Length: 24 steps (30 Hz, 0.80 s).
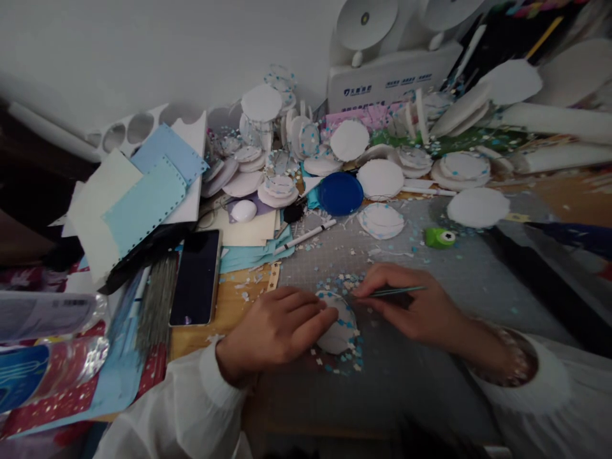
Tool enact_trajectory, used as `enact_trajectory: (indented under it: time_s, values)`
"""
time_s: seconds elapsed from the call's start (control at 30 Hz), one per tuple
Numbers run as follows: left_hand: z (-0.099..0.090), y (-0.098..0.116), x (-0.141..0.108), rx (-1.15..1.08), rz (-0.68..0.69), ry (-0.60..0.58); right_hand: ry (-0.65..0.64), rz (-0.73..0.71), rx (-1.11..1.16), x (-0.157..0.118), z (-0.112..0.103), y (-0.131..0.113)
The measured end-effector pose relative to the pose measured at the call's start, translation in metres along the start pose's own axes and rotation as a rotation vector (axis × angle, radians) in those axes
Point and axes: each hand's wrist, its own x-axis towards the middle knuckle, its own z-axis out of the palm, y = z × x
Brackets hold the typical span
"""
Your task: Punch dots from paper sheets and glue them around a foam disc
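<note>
A round white disc (337, 338) dotted with small blue pieces lies on the grey cutting mat. My left hand (280, 328) rests over its left side, with thumb and fingertips pressed on it. To the right of the disc, my right hand (414, 306) is closed in a pinch around thin greenish tweezers (399, 291). The fingertips meet near the disc's upper right edge; whether the tips grip a piece is too small to tell. Tiny blue and white paper bits (342, 280) lie scattered around the disc.
Stacks of white discs (380, 178) line the back, near a blue lid (340, 194). A green paper punch (440, 237) sits right of centre. On the left are a phone (196, 277), punched paper sheets (146, 197), wire stems (157, 303) and plastic bottles (52, 363). A white pen (306, 236) lies centrally.
</note>
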Motion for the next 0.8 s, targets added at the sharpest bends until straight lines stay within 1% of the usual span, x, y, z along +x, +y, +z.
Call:
enact_trajectory:
  time_s: [0.1,0.2,0.37,0.53,0.7,0.8]
  values:
    - [0.0033,-0.0018,0.0004,-0.037,-0.027,-0.007,0.124,0.057,0.026,0.0009,-0.0024,0.0001]
    - [0.0047,-0.0035,0.0029,-0.093,-0.056,-0.004,0.184,0.121,0.072,0.0015,-0.0042,0.0002]
    - [0.004,-0.0041,0.0049,-0.125,-0.119,0.018,0.169,0.12,0.11,0.0011,-0.0032,0.0011]
    - [0.0052,-0.0025,0.0025,-0.126,-0.151,-0.024,0.153,0.059,0.105,0.0001,-0.0012,0.0025]
    - [0.0076,-0.0007,0.0005,-0.149,-0.209,-0.083,0.174,0.069,0.08,0.0004,-0.0022,0.0016]
    - [0.0076,-0.0007,-0.0012,-0.195,-0.254,-0.075,0.185,0.066,0.097,0.0017,-0.0033,-0.001]
